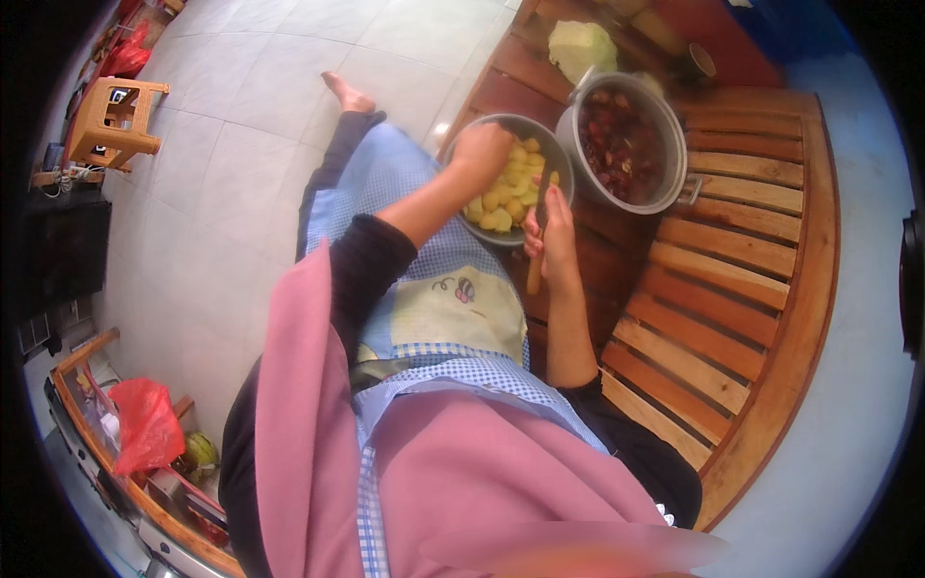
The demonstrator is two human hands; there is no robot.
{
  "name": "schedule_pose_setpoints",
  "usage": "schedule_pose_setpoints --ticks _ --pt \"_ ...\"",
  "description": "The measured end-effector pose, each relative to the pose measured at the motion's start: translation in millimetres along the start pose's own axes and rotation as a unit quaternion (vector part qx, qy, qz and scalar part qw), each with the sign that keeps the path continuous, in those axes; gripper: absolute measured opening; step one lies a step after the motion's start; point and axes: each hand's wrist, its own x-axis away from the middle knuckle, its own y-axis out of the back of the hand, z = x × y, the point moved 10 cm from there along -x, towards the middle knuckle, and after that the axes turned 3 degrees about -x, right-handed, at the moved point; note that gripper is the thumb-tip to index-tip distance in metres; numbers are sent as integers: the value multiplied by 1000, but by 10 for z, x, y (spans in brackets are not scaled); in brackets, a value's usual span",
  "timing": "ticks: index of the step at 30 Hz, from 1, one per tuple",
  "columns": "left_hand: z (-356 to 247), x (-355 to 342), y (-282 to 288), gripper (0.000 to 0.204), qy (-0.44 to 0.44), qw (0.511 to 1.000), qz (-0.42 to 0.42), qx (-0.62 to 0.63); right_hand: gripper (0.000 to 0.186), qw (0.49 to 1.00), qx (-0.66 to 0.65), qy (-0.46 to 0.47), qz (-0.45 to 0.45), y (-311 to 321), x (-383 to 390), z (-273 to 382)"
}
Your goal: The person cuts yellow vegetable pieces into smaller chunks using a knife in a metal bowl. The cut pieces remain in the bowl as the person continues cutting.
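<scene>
A grey metal bowl (563, 159) sits ahead of me, holding peeled yellow pieces (496, 200) that look like potatoes. My left hand (485, 149) reaches over its far left rim with the fingers curled down; what they grip, if anything, is hidden. At the bowl's near right side, my right hand (553, 231) is closed around a knife (535, 276). Its wooden handle points down toward me, and the dark blade rises past the fingers over the bowl's right edge.
Right of the bowl stands a large two-handled metal pot (663, 197) of dark red pieces. Behind it lies a pale cabbage (581, 48). A slatted wooden bench (723, 279) runs along the right. A tan plastic stool (116, 120) stands on the tiled floor (231, 87) at left.
</scene>
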Motion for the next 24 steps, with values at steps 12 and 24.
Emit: schedule_pose_setpoints --ticks 12,24 --pt "11 219 230 20 -58 982 -116 139 43 999 -28 9 29 13 -10 21" --pt "232 339 3 26 78 887 -34 455 44 998 -47 28 13 56 -19 34"
